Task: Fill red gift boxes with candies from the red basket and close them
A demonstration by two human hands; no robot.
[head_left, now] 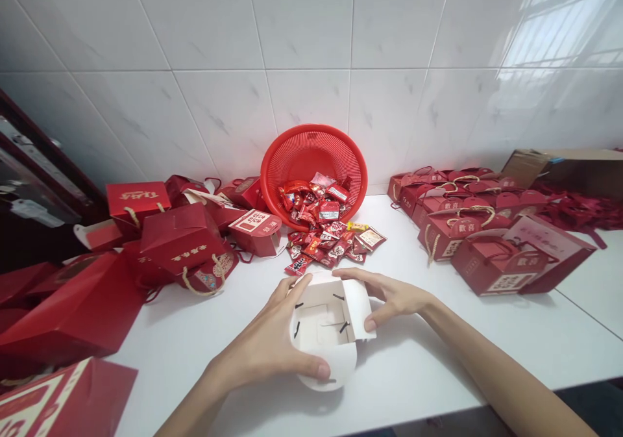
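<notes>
An opened gift box [321,323] sits low over the white table, its white inside facing up and its flaps spread. Short dark cord ends show on its inner walls. My left hand [272,339] grips the box from the left, with the thumb on the near rounded flap. On the other side my right hand [389,297] holds the right flap between thumb and fingers. Just beyond the box, wrapped candies [328,245] spill in a heap from a tipped red plastic basket [314,135]. The outside of the box is hidden.
Red gift boxes [180,239] with rope handles pile up on the left, reaching the near edge. Rows of closed red boxes [448,229] stand on the right. Behind them is a cardboard carton [574,164] beside dark red ribbons [579,210]. A tiled wall [311,34] bounds the back.
</notes>
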